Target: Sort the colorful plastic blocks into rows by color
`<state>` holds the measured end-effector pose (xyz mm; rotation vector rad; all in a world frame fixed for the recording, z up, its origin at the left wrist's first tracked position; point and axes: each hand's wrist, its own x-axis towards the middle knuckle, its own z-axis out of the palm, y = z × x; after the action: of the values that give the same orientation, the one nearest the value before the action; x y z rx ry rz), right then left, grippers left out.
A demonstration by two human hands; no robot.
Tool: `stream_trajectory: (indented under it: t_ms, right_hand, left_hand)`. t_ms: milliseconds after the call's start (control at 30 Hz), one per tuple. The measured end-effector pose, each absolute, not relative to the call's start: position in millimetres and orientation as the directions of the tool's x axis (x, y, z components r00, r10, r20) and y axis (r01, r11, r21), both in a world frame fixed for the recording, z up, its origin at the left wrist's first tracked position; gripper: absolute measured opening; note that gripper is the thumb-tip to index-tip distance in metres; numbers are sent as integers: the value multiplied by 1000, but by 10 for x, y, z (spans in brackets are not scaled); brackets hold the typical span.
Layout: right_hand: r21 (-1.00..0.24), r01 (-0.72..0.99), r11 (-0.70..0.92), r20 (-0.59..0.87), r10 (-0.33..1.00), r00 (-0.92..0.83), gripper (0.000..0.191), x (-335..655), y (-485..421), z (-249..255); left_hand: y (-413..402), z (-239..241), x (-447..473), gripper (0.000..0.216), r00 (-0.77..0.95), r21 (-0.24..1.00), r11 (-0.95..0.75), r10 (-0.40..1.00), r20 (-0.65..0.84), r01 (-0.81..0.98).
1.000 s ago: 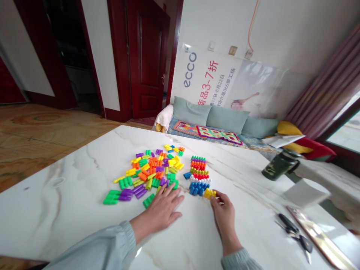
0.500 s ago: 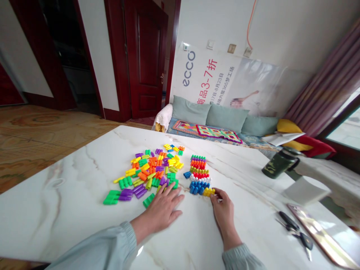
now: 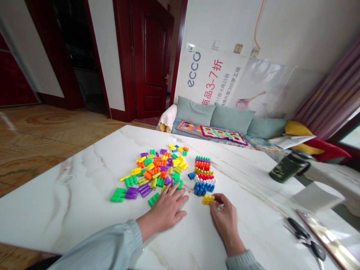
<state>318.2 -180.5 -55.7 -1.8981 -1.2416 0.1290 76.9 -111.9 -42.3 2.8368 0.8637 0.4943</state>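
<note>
Between the thumb and fingers of my right hand (image 3: 225,217) is a small yellow plastic building block (image 3: 207,199) with rounded knobs, held at its right end. It sits just in front of the blue blocks (image 3: 204,188), with a narrow gap. Beyond these, rows of white, red, olive, orange, purple and green blocks (image 3: 202,165) lie lined up. My left hand (image 3: 167,210) rests palm down with fingers spread, its fingertips at the near edge of a loose pile of coloured blocks (image 3: 156,165). The fingers partly cover some green and olive blocks.
A single blue block (image 3: 191,176) lies left of the rows. On the right of the marble-patterned table (image 3: 92,210) are a dark green mug (image 3: 289,167), a white box-like object (image 3: 317,197), keys (image 3: 302,234) and a phone (image 3: 323,232). A sofa with cushions (image 3: 232,119) stands behind.
My right hand has drawn the yellow block toward me and slightly left, away from the blue blocks. My left hand stays by the pile. The view has shifted a little.
</note>
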Motion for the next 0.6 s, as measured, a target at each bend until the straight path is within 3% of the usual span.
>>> stream_trajectory:
  t_ms: [267,500,600]
  right_hand:
    - [-678,733,-52,401,810,429,21,3088,-1739,-592]
    - [-654,687,-318,303,721,623,26,3242,-1777,-501]
    - [-656,665,-358,285,698,657,28,3305,-1759,-488]
  left_hand:
    - [-1115,-455,775,49,779,188,-829,560,283,527]
    - [-1122,-431,766,49,780,194,-826,564,271,530]
    - [-1119,-423,770,49,783,195,-826,564,264,529]
